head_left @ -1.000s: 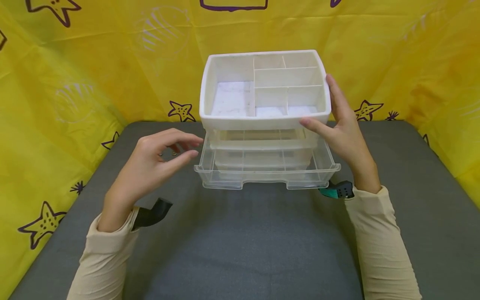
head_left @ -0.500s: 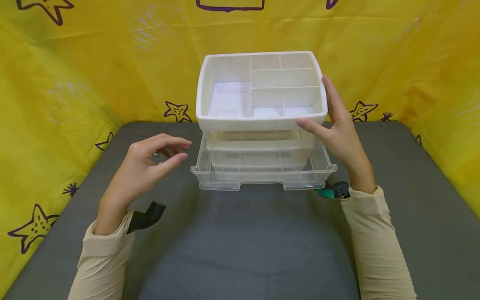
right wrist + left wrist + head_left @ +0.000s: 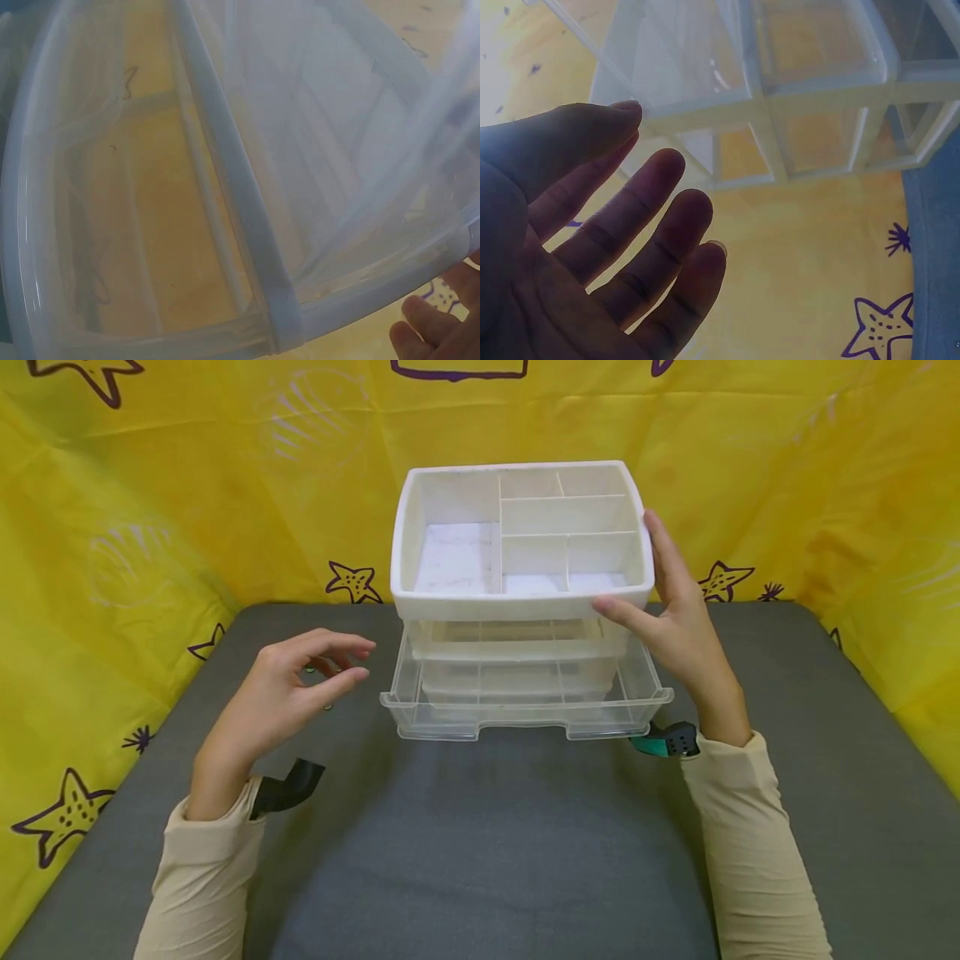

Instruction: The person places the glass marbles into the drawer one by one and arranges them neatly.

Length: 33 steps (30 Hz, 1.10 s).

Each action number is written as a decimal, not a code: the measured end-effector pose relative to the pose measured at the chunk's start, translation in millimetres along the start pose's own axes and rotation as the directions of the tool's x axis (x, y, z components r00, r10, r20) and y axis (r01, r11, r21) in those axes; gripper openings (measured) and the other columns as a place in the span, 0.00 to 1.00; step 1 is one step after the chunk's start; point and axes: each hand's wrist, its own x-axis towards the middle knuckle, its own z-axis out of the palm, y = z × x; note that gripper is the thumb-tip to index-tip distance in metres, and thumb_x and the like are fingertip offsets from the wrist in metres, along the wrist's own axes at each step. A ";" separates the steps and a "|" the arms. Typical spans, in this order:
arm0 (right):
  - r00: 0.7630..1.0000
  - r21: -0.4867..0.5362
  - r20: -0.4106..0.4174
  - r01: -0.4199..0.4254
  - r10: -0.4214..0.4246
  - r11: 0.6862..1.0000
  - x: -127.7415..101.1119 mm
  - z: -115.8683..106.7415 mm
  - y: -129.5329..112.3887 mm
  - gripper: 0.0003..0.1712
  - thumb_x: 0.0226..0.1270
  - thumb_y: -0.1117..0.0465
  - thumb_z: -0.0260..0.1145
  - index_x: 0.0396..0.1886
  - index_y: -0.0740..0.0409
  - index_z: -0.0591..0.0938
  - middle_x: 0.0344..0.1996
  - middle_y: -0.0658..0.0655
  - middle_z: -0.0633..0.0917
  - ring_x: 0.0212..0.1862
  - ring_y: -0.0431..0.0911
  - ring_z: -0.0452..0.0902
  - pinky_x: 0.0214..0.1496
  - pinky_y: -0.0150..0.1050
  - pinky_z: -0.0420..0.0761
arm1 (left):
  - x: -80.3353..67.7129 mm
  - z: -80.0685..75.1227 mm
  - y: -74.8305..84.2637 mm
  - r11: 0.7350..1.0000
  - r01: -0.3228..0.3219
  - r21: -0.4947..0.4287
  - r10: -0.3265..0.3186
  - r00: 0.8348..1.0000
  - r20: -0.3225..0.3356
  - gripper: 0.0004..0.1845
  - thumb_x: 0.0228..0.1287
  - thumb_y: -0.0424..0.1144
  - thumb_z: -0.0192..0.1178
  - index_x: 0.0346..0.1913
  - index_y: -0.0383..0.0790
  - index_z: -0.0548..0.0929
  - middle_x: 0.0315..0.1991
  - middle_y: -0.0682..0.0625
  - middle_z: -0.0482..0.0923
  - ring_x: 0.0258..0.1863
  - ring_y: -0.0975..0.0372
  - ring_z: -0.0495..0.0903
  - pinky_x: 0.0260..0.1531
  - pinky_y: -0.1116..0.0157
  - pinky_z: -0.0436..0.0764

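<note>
Head view: white plastic drawer unit [image 3: 517, 607] noted at 12 o'c, over far part of grey table [image 3: 487, 843]; base hidden, contact w/ table can't be confirmed. Top tray [image 3: 453, 560]: one lg. compt. at its 9 o'c side, five sm. compts. at 3 o'c side. Clear drawer [image 3: 517, 714] stands out twd. person at unit's 6 o'c, cut-out in lower front edge. R hand [image 3: 686, 627] at unit's 3 o'c: thumb on tray's front rim, fingers along side, corner held btw. them. L hand [image 3: 281, 693] at unit's 8 o'c: thumb & fingertips apart, holding nothing, gap to drawer visible. Beige sleeves [image 3: 202, 877] on both arms, dark wrist devices [image 3: 288, 789] at cuffs. Yellow backdrop [image 3: 225, 468] w/ starfish prints at 12 o'c, behind unit.

L wrist view: L hand at 8 o'c, palm side showing, fingers fanned w/ gaps. Unit runs approx. 11 to 2 o'c, pale ribs & clear panels; thumb tip overlaps its edge in line of sight only. Starfish print at 4–5 o'c.

R wrist view: clear panels & pale frame bar [image 3: 240, 195] of unit fill most of view. R fingertips [image 3: 431, 322] at 4 o'c, just beside lower edge; touch there can't be told.
</note>
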 end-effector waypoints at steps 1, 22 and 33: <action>1.000 0.001 0.001 -0.001 0.001 1.000 0.0 0.0 0.0 0.54 0.61 0.65 0.72 0.80 0.40 0.51 0.76 0.48 0.61 0.64 0.46 0.67 0.65 0.42 0.78 | 0.1 -0.2 -1.7 1.000 0.012 0.001 -0.012 1.000 0.009 0.16 0.61 0.32 0.68 0.52 0.48 0.86 0.43 0.65 0.82 0.36 0.71 0.79 0.35 0.78 0.76; 1.000 -0.001 0.001 0.006 -0.006 1.000 0.0 0.1 -1.0 0.54 0.61 0.65 0.72 0.80 0.41 0.52 0.76 0.49 0.61 0.65 0.47 0.67 0.66 0.43 0.77 | 2.3 -1.5 -39.8 0.978 0.197 0.069 -0.206 0.965 0.163 0.15 0.66 0.37 0.66 0.55 0.44 0.84 0.44 0.47 0.86 0.35 0.70 0.77 0.36 0.75 0.77; 1.000 0.004 0.003 0.002 -0.003 1.000 -0.4 0.3 -1.1 0.54 0.61 0.65 0.72 0.80 0.41 0.51 0.77 0.48 0.60 0.67 0.48 0.66 0.70 0.49 0.73 | 1.0 -2.6 -64.9 0.956 0.272 0.109 -0.291 0.918 0.268 0.16 0.67 0.37 0.65 0.56 0.42 0.82 0.50 0.45 0.84 0.39 0.66 0.79 0.41 0.71 0.78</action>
